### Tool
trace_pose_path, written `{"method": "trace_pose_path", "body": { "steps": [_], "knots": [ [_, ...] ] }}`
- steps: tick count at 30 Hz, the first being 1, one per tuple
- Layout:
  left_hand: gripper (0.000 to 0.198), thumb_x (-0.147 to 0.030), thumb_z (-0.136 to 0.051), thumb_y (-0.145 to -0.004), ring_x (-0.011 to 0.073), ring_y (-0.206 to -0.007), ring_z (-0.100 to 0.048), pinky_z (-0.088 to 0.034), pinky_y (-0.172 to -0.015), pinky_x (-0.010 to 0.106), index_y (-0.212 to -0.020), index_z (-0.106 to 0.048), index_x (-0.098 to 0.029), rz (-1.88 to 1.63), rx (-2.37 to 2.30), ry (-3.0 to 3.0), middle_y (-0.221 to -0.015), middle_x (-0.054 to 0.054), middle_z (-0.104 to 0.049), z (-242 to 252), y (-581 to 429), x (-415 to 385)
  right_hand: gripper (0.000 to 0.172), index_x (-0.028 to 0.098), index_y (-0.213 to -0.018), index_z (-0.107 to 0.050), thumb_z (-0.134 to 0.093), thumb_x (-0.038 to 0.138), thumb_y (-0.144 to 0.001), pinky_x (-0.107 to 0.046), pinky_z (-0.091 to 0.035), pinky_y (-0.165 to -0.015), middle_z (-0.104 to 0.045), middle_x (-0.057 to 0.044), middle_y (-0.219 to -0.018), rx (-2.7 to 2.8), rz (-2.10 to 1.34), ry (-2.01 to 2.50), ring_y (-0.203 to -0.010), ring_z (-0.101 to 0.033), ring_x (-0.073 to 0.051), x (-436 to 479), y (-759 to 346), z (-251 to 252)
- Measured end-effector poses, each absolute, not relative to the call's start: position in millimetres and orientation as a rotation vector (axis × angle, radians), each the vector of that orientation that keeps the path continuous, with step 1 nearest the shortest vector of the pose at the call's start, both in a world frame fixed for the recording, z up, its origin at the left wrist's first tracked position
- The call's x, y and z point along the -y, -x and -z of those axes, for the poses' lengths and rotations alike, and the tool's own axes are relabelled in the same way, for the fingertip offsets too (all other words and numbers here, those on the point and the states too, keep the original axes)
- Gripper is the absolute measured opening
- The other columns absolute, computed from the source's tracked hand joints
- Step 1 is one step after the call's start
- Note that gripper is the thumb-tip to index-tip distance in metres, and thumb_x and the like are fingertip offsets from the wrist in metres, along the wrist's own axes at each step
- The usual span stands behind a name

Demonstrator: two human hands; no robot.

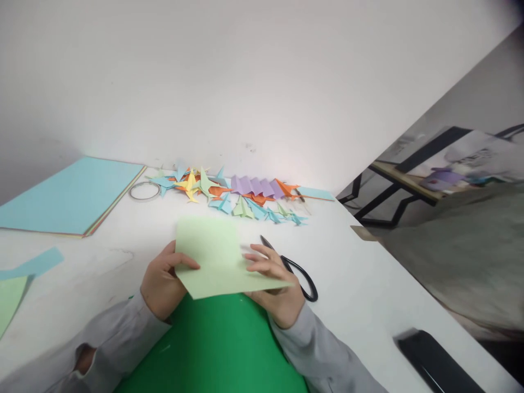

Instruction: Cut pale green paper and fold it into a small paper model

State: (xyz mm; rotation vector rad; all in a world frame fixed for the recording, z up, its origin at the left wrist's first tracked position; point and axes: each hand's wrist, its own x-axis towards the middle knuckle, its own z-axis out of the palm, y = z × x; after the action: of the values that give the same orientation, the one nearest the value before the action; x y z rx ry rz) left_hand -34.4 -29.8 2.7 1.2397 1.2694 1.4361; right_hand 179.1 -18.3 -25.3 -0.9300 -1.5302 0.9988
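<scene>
Paper (213, 256) is held up at the surface (347, 289), left hand (160, 284) pinching its left edge, right hand (286, 300) apparently gripping its right corner despite blur, in what seems an aligning step, where the next move calls for steady edges.

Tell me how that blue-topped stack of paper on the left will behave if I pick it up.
The stack may bend if lifted by one corner, since it is broad and thin. It could also splay: several coloured layers show along its edge, with no binding visible.
</scene>
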Motion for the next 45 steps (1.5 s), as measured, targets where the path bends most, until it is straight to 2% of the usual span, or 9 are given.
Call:
{"method": "trace_pose_path", "body": {
  "steps": [4,10,15,24,28,31,35,39,45],
  "knots": [
    [0.015,-0.018,-0.078,-0.047,0.0237,-0.083,-0.060,-0.052,-0.062,0.030,-0.057,-0.067,-0.017,-1.418,-1.196,-1.257,-0.097,0.008,-0.059,0,33,31,0.019,0.021,-0.072,-0.068,-0.072,0.039,-0.065,-0.037,-0.048,-0.083,-0.052,-0.012,-0.112,1.347,-1.098,0.890,-0.100,-0.056,-0.023,19,-171,29],
    [0.015,-0.017,-0.079,-0.046,0.0210,-0.080,-0.060,-0.049,-0.059,0.026,-0.055,-0.067,-0.017,-1.516,-1.180,-1.202,-0.090,0.006,-0.061,-1,29,31,0.014,0.021,-0.072,-0.069,-0.072,0.033,-0.066,-0.035,-0.047,-0.082,-0.055,-0.012,-0.105,1.546,-1.071,0.804,-0.101,-0.056,-0.024,19,-175,34],
    [0.016,-0.017,-0.079,-0.044,0.0188,-0.071,-0.061,-0.048,-0.053,0.024,-0.056,-0.068,-0.018,-1.323,-1.099,-1.095,-0.084,0.005,-0.065,-5,35,30,0.028,0.024,-0.079,-0.071,-0.077,0.041,-0.057,-0.036,-0.045,-0.087,-0.049,-0.012,-0.114,1.384,-1.010,0.868,-0.109,-0.051,-0.026,16,-174,37],
    [0.015,-0.019,-0.079,-0.045,0.0168,-0.062,-0.061,-0.048,-0.053,0.024,-0.054,-0.068,-0.018,-1.239,-1.156,-1.220,-0.067,0.002,-0.068,-2,32,33,0.021,0.019,-0.066,-0.071,-0.075,0.038,-0.060,-0.033,-0.050,-0.068,-0.062,-0.007,-0.080,1.431,-1.161,0.800,-0.075,-0.061,-0.020,21,-173,11],
    [0.024,-0.024,-0.078,-0.050,0.0202,-0.074,-0.063,-0.052,-0.065,0.027,-0.071,-0.072,-0.016,-1.216,-1.144,-1.213,-0.081,0.004,-0.071,-9,24,39,0.017,0.017,-0.071,-0.072,-0.071,0.033,-0.065,-0.029,-0.050,-0.063,-0.069,-0.007,-0.085,1.245,-1.137,1.008,-0.074,-0.063,-0.020,29,-169,11],
    [0.019,-0.029,-0.074,-0.058,0.0199,-0.071,-0.063,-0.052,-0.062,0.028,-0.072,-0.072,-0.015,-1.203,-1.178,-1.185,-0.076,0.003,-0.071,-12,21,39,0.017,0.017,-0.070,-0.072,-0.074,0.031,-0.061,-0.029,-0.050,-0.063,-0.070,-0.007,-0.086,1.224,-1.118,1.036,-0.075,-0.063,-0.020,29,-166,12],
    [0.017,-0.027,-0.073,-0.059,0.0187,-0.065,-0.063,-0.051,-0.058,0.027,-0.070,-0.071,-0.015,-1.149,-1.196,-1.157,-0.072,0.003,-0.072,-10,21,39,0.023,0.017,-0.073,-0.067,-0.077,0.030,-0.056,-0.029,-0.051,-0.062,-0.069,-0.005,-0.078,1.131,-1.159,0.986,-0.070,-0.063,-0.018,23,-167,16],
    [0.020,-0.025,-0.075,-0.058,0.0199,-0.069,-0.065,-0.052,-0.060,0.027,-0.073,-0.070,-0.013,-1.129,-1.229,-1.174,-0.077,0.005,-0.072,-6,22,38,0.034,0.019,-0.065,-0.049,-0.080,0.026,-0.052,-0.024,-0.049,-0.052,-0.065,0.003,-0.061,0.978,-1.247,0.972,-0.054,-0.060,-0.012,18,-168,21],
    [0.064,-0.020,-0.078,-0.054,0.0234,-0.083,-0.065,-0.054,-0.067,0.033,-0.111,-0.049,-0.019,-1.249,-1.123,-1.064,-0.094,0.006,-0.069,-4,25,29,0.071,0.022,-0.103,-0.044,-0.083,0.022,-0.044,-0.031,-0.053,-0.060,-0.071,0.000,-0.074,0.864,-1.321,0.963,-0.066,-0.067,-0.019,17,-168,20]
  ]
}}
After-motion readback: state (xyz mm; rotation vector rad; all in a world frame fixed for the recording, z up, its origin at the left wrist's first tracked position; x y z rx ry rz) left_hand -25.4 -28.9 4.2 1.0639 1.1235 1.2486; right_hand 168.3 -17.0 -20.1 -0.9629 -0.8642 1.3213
